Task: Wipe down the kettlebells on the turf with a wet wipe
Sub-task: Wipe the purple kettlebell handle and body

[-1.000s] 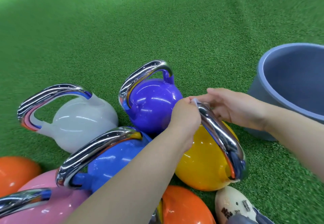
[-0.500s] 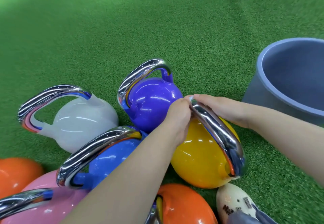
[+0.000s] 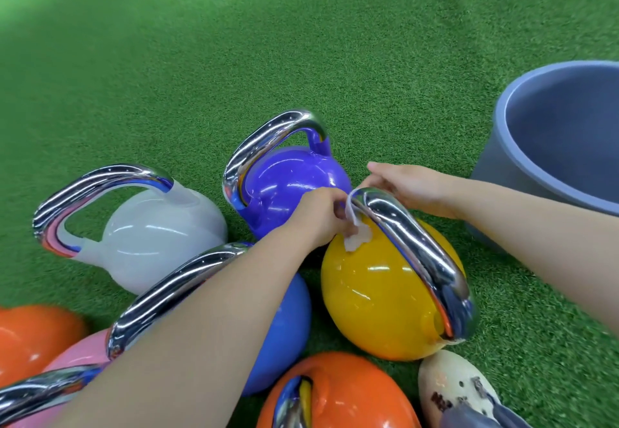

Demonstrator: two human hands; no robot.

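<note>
The gray-blue tub (image 3: 556,146) stands on the green turf (image 3: 301,42) at my right, just beyond my right forearm. The part of its interior that shows holds nothing I can make out; its right side is cut off by the frame edge.

My left hand (image 3: 318,218) reaches forward across the blue kettlebell (image 3: 284,324). Its grip is closed in a pinch on the wet wipe (image 3: 355,226), a thin white strip. The wipe loops around the far end of the chrome handle (image 3: 418,257) of the yellow kettlebell (image 3: 378,300), and its loose end hangs against the top of the yellow ball.

My right hand (image 3: 405,186) comes in from the right, knuckles up, fingers curled down behind the top of the same handle. Its grip appears to hold the other end of the wipe, but the handle hides the contact, so I cannot tell.

The yellow kettlebell lies on the turf, tilted, with its handle toward me. Around it lie the purple kettlebell (image 3: 291,179), the white kettlebell (image 3: 157,240), the pink kettlebell (image 3: 83,350) and two orange kettlebells (image 3: 348,390), all close together. A white shoe (image 3: 449,384) touches the turf beside the yellow ball.
</note>
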